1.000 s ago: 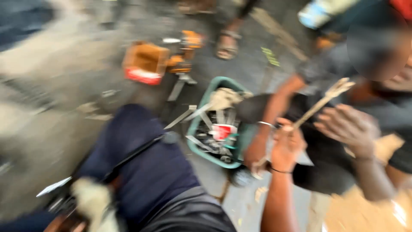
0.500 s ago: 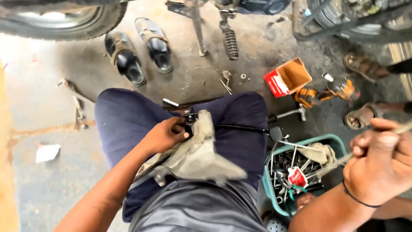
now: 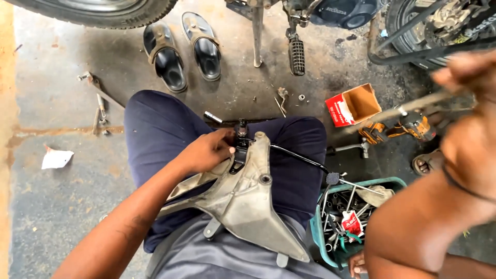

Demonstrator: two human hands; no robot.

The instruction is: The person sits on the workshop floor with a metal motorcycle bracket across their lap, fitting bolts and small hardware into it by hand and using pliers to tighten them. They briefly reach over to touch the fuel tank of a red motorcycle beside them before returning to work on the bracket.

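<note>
Metal bracket [image 3: 243, 199], grey, worn and roughly triangular, lies across the person's lap on the dark blue trousers [image 3: 155, 129], its narrow top end pointing away from the body toward the concrete floor [image 3: 67, 103]. The left hand [image 3: 206, 151] grips that top end, fingers curled around the small black fitting there, beside the bracket's upper boss. A thin black lever [image 3: 302, 159] runs from the fitting across the right thigh and ends in a small ribbed pad above the green tool basket [image 3: 316, 232], which stands on the floor just beside the right leg and is full of wrenches and sockets. The right hand [image 3: 467, 77] is raised near the right edge of the view, blurred, with fingers closed around a long thin rod [image 3: 408, 107] that slants down to the left. On the floor beyond the knees lie a pair of black sandals [image 3: 186, 51], an open red and white cardboard box [image 3: 354, 105], an orange and black power drill [image 3: 408, 126] and a scrap of white paper [image 3: 56, 158]. A motorcycle tyre [image 3: 98, 10] crosses the top left corner of the view, and a footpeg [image 3: 296, 54] hangs near the top middle.
</note>
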